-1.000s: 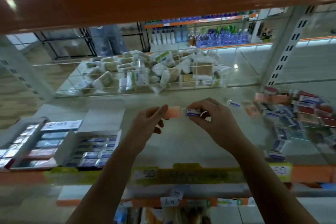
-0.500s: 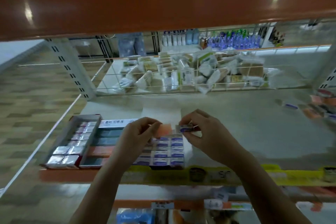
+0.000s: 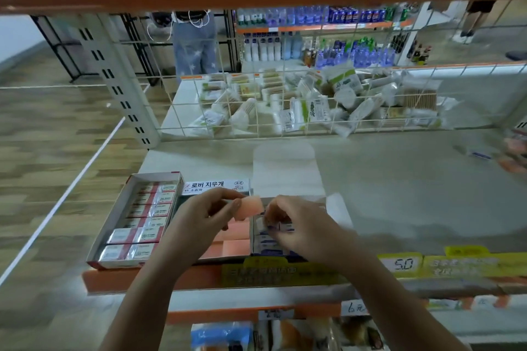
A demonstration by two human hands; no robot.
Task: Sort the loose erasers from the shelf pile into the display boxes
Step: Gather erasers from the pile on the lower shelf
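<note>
From the head view, the left hand (image 3: 205,215) pinches a bare pink eraser (image 3: 251,207) between thumb and fingertips, holding it just above the boxes at the shelf's front edge. The eraser's long axis runs roughly left to right, slightly tilted. Directly below and a little toward the person lies the middle display box (image 3: 228,248) with pink erasers already in it, so the drop is short, down and slightly inward. That makes the left hand the nearer one for this box.

The right hand (image 3: 296,225) has its fingers curled over the blue-sleeved box (image 3: 266,239) just right of the pink one; it seems to pinch a small sleeved eraser, though blur leaves that uncertain. To the far left sits the red-and-white box (image 3: 137,219), filled in a neat column.

The loose pile (image 3: 513,151) lies well apart at the right edge of the shelf (image 3: 399,194) — farther from the left hand than the right — so the next fetch would likely fall to the right hand.
</note>
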